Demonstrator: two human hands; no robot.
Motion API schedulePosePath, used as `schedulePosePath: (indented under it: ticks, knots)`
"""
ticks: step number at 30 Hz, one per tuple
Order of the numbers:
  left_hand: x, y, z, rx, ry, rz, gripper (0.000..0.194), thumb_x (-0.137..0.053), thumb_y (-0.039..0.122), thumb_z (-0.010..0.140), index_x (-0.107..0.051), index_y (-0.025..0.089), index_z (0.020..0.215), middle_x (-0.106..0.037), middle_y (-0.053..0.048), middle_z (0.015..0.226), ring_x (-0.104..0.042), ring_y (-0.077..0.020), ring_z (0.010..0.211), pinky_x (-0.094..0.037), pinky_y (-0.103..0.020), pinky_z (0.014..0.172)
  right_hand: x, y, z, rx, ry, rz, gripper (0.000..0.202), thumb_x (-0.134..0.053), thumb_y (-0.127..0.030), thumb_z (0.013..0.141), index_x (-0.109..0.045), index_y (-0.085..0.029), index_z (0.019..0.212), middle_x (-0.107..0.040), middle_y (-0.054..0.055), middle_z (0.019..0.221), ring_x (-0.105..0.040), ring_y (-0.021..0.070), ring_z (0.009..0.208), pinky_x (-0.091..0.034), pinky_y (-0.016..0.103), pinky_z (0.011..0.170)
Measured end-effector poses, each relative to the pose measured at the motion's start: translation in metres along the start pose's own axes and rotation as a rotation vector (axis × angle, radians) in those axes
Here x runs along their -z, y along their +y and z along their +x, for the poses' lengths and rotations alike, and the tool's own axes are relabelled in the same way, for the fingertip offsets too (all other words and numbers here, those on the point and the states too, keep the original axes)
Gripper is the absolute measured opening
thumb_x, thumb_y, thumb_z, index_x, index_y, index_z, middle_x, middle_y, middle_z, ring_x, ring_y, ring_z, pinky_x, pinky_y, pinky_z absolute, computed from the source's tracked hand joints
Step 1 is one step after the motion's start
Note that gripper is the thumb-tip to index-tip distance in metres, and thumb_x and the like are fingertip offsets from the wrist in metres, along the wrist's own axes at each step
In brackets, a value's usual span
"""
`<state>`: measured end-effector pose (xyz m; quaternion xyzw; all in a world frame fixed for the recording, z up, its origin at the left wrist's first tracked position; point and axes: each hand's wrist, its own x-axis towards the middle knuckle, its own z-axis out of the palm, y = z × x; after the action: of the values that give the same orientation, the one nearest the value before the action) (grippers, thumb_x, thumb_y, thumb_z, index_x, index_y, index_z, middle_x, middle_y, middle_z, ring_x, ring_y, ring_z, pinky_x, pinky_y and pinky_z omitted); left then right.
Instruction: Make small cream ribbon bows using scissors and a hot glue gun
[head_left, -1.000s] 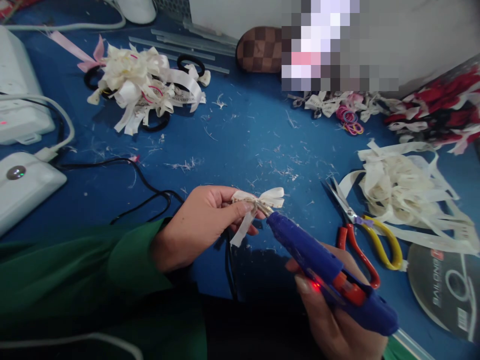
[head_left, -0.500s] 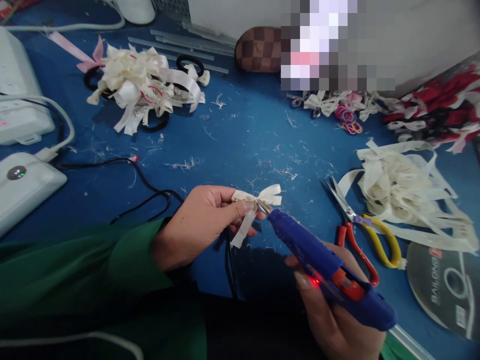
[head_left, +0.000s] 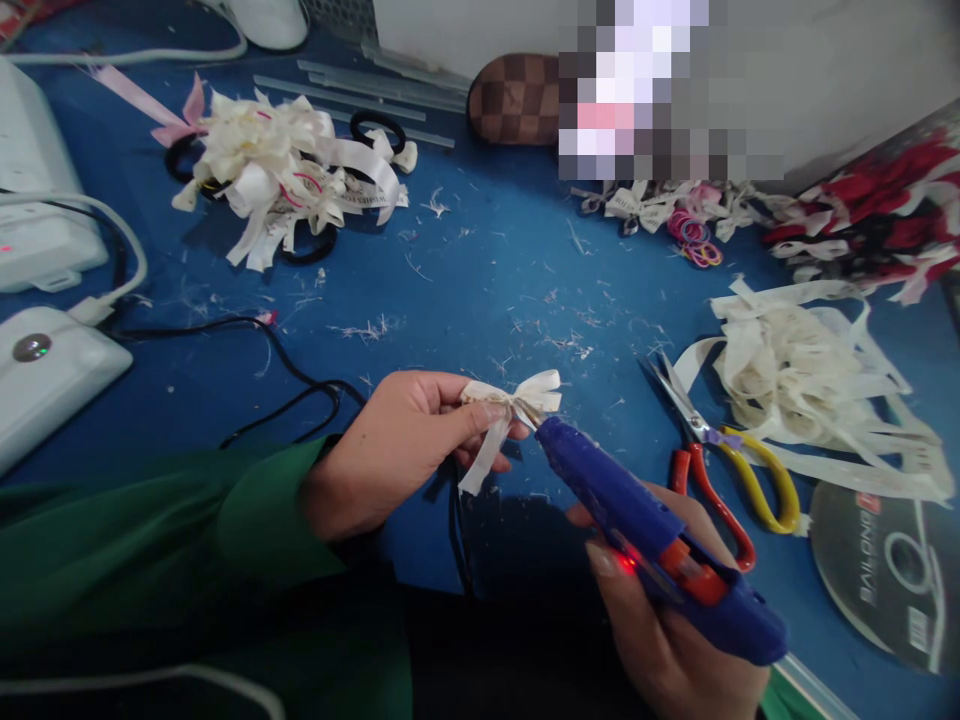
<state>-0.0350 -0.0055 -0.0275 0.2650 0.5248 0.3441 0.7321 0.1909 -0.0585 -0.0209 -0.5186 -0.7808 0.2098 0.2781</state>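
Pinching the bow by its left loop, my left hand has thumb & fingers closed tight near the knot, w/ a loose tail hanging on the near side. My right hand is wrapped round the glue gun, to the right of the bow & nearer me, its nozzle at the knot; can't tell if the trigger is squeezed or any glue's out. The bow looks held up just off the worktop.

For a neat dab, I'd say: steady tip, light squeeze, small amt. right on the centre, no smearing onto the loops. Thumb's v. close to the metal, so a pinch further out is safer bc the tip may be hot. Tail's best hanging clear of the nozzle too, else it could catch glue strings.

Right of the bow, scissors lie w/ blades parted, & past them a heap of ribbon. A ribbon pile sits beyond the bow, far left.
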Motion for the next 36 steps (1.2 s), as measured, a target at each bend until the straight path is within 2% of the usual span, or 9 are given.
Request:
schedulePosePath:
  ticks: [5, 12, 20, 28, 36]
  knots:
    - [0.0, -0.0011, 0.0014, -0.014, -0.006, 0.012, 0.017, -0.066, 0.017, 0.091, -0.082, 0.016, 0.083, -0.077, -0.003, 0.072, -0.07, -0.0097, 0.06, -0.051, -0.013, 0.052, -0.0003, -0.0028, 0.0023, 0.021, -0.003, 0.011, 0.01, -0.058, -0.025, 0.097, -0.064, -0.02, 0.104, -0.073, 0.004, 0.088, -0.074, 0.0166, 0.075, -0.055, 0.025, 0.053]
    - [-0.0006, -0.0022, 0.0026, -0.019, 0.005, -0.027, 0.011, -0.073, 0.019, 0.087, -0.083, 0.017, 0.083, -0.076, -0.003, 0.071, -0.068, -0.0092, 0.058, -0.049, -0.013, 0.05, -0.0002, -0.0029, 0.0008, 0.03, -0.015, 0.001, 0.01, -0.057, -0.026, 0.099, -0.065, -0.022, 0.102, -0.072, 0.004, 0.088, -0.073, 0.0164, 0.073, -0.056, 0.027, 0.056]
    - [-0.0015, 0.0003, 0.0014, -0.001, -0.012, 0.035, 0.018, -0.065, 0.016, 0.091, -0.083, 0.015, 0.086, -0.075, -0.004, 0.066, -0.068, -0.0103, 0.06, -0.05, -0.015, 0.054, 0.0001, -0.0039, 0.0019, 0.035, -0.004, -0.012, 0.011, -0.057, -0.028, 0.099, -0.065, -0.021, 0.101, -0.071, 0.003, 0.089, -0.073, 0.0161, 0.076, -0.056, 0.026, 0.059]
    - [-0.0009, 0.0005, 0.0004, 0.009, 0.007, 0.061, 0.015, -0.068, 0.02, 0.089, -0.082, 0.015, 0.084, -0.075, -0.005, 0.067, -0.068, -0.0126, 0.061, -0.05, -0.018, 0.054, -0.0006, -0.0043, 0.0002, 0.054, 0.014, -0.028, 0.012, -0.057, -0.028, 0.099, -0.066, -0.021, 0.098, -0.07, 0.003, 0.09, -0.072, 0.0139, 0.074, -0.056, 0.025, 0.062]
    - [-0.0004, -0.0019, 0.0018, -0.02, 0.005, 0.029, 0.013, -0.07, 0.02, 0.088, -0.082, 0.017, 0.084, -0.074, -0.003, 0.067, -0.068, -0.0107, 0.06, -0.05, -0.015, 0.053, -0.0002, -0.0032, 0.0006, 0.046, -0.004, -0.008, 0.008, -0.059, -0.026, 0.098, -0.065, -0.022, 0.1, -0.07, 0.003, 0.09, -0.073, 0.0159, 0.076, -0.055, 0.027, 0.058]
